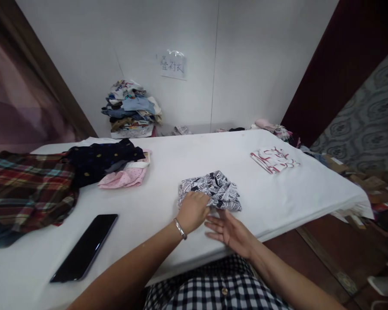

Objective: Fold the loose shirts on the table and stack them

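A folded black-and-white shirt (218, 187) with a newsprint-like pattern lies on the white-covered table in front of me. My left hand (193, 211), a silver bangle at its wrist, is closed on the near left edge of this shirt; its fingertips are partly hidden. Just at the shirt's near edge, my right hand (229, 232) is open, palm turned up and fingers apart, with the tips close to the cloth. Whether those fingertips touch it I cannot tell.
A phone (86, 247) lies at the left. Behind it are a plaid shirt (29, 185), a dark navy garment (100, 159) and a pink one (124, 177). A folded white-and-red garment (273, 160) rests at the right. Stacked clothes (132, 110) stand against the wall.
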Demonstrator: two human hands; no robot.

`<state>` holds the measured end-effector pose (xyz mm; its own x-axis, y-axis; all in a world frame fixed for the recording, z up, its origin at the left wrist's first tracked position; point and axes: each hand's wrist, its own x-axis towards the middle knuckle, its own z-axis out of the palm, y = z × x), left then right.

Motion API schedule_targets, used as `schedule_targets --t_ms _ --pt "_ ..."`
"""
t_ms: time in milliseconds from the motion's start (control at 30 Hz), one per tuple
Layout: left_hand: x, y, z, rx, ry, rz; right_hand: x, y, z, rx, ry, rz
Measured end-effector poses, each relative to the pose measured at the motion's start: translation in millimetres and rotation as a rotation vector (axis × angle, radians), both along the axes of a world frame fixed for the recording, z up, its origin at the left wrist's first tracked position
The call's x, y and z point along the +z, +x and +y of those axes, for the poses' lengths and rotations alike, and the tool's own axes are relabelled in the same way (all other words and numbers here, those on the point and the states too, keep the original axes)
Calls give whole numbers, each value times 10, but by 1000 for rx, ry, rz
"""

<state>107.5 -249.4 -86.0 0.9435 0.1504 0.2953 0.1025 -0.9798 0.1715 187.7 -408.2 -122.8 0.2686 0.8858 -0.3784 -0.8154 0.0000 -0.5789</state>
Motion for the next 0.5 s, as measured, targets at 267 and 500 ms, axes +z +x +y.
schedule_targets --t_ms 267,500 --pt "-167 -96 -384 -78 13 36 -90 39 409 -370 -130 -29" --pt "-29 -312 -276 -305 30 -276 74 229 345 -245 -37 -58"
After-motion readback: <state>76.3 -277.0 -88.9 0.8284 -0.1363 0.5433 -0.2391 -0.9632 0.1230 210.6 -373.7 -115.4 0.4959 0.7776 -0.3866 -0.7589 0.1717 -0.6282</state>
